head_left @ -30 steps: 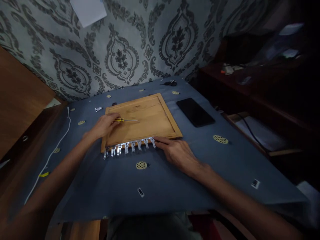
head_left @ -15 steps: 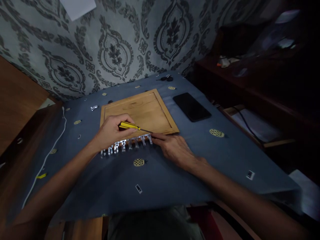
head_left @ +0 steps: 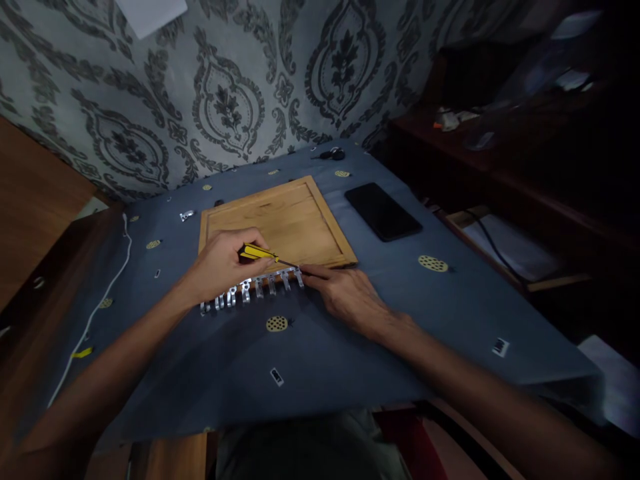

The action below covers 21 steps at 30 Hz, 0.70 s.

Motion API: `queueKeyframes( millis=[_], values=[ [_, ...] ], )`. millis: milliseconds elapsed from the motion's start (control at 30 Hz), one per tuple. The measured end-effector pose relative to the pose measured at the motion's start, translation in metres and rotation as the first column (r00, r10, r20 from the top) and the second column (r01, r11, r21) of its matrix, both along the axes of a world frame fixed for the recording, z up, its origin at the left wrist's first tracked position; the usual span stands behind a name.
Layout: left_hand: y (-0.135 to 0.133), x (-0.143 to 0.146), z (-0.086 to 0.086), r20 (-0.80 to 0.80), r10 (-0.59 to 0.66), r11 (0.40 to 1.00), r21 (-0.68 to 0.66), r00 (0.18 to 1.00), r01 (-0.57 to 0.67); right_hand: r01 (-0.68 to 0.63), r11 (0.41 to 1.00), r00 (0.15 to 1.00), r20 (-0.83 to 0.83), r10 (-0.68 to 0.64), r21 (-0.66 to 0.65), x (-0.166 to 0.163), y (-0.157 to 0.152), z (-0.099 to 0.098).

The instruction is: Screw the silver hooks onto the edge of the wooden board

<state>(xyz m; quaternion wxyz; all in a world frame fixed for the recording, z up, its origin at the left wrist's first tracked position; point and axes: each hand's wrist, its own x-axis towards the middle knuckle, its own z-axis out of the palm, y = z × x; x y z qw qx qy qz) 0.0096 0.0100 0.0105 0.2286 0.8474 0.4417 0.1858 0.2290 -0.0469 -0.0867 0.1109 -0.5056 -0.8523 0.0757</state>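
My left hand [head_left: 223, 261] is closed around the yellow and black handle of a screwdriver [head_left: 258, 253]. Its thin shaft slants right and down to the near edge of a framed wooden board [head_left: 265, 223], which lies flat on the table. Along that near edge runs a metal hook rail [head_left: 259, 287] with several shiny hooks hanging toward me. My right hand [head_left: 355, 300] has its fingertips closed at the rail's right end, beside the screwdriver's tip. Whether a screw sits under the tip is too small to tell.
A blue patterned cloth [head_left: 340, 373] covers the table. A black phone [head_left: 383, 212] lies right of the board, and dark keys [head_left: 333, 154] sit near the wall. One loose metal piece [head_left: 187, 215] is to the left. A white cable [head_left: 107, 293] runs down the left edge.
The view has shifted very slightly. The screwdriver's handle looks turned a little in my left hand, its tip still at the rail's right end. My right hand keeps its place.
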Motion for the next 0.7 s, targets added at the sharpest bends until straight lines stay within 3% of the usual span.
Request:
queueKeyframes(
  millis=[467, 600, 700],
  values=[
    [0.003, 0.008, 0.013, -0.212, -0.093, 0.989, 0.096, 0.973, 0.116, -0.008, 0.999, 0.999, 0.033, 0.010, -0.036, 0.000, -0.001, 0.007],
    [0.004, 0.010, 0.013, -0.176, -0.159, 0.969, 0.159, 0.971, 0.188, -0.007, 0.999, 1.000, 0.022, 0.008, -0.036, 0.000, -0.001, 0.007],
    [0.003, 0.013, 0.006, -0.042, -0.148, 0.983, 0.104, 0.988, 0.152, -0.006, 1.000, 1.000, -0.013, 0.005, -0.014, 0.000, -0.001, 0.005]
  ],
)
